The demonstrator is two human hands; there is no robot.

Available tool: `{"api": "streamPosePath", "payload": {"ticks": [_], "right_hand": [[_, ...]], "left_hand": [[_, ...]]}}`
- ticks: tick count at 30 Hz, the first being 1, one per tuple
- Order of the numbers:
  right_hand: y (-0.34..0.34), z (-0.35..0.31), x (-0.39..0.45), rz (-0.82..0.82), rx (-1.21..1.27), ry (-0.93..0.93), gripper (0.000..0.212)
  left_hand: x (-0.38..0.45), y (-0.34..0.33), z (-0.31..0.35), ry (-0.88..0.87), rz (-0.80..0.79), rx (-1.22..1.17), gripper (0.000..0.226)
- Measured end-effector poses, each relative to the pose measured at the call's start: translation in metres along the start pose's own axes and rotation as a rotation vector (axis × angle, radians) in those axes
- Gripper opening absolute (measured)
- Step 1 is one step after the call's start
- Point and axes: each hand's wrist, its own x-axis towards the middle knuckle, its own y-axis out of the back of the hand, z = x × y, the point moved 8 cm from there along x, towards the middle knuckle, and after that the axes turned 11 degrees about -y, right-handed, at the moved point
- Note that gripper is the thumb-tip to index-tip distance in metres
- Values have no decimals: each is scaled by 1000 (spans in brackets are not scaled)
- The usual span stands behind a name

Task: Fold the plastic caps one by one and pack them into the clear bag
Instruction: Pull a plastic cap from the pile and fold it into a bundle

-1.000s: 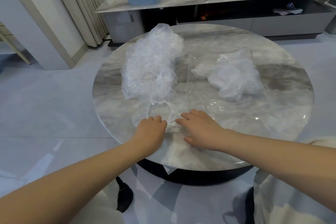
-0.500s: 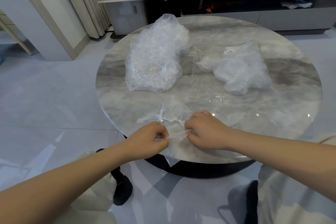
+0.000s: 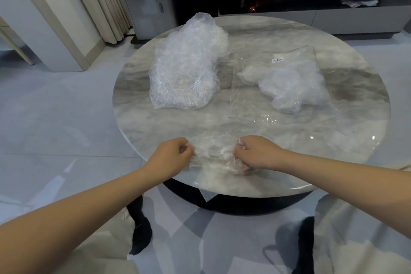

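Cap: while it is stretched between both hands, one thin clear crinkled cap (image 3: 214, 151) is kept at the near edge of the tabletop (image 3: 278, 182), its film bunched and wrinkled, partly lying on the marble.
Pile: a tall heap of loose caps (image 3: 186, 71) is seen toward the far left of the tabletop, well apart from the held cap.
Bag: a clear bag (image 3: 289, 78) with a small white label is laid toward the far right edge, with whitish folded caps seen through it; its open end lies flat toward the middle of the tabletop.
Left arm: it is reached in from the lower left, bare, with the wrist over the near edge.
Left hand (image 3: 170, 157): the fingers are curled, and the cap's left side is pinched.
Right arm: it is reached in from the right, bare, low over the tabletop.
Right hand (image 3: 259, 152): the fingers are curled under, and the cap's right side is gripped, with film over the fingertips.
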Motion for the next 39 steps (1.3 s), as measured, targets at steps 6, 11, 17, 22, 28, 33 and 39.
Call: {"api": "streamPosePath", "payload": {"ticks": [6,11,17,22,28,33,39], "right_hand": [[1,7,2,116,-160,-44,19],[0,2,2,186,-294,-30,31],[5,-28,-12,491,-534,328,49],[-8,-39,-25,456,-477,556,44],[-33,-6,-11,90,-557,311,61],[-32,-12,-16,50,-593,275,66],[-27,-28,-32,52,-687,356,65]], "left_hand": [[7,-4,-9,11,17,116,24],[15,-8,-5,-69,-31,380,24],[16,6,12,-263,211,661,22],[-1,-19,53,-689,250,707,33],[-6,-68,20,-467,-199,659,78],[4,-71,8,-442,-352,543,81],[9,-52,17,-518,-364,663,69]]}}
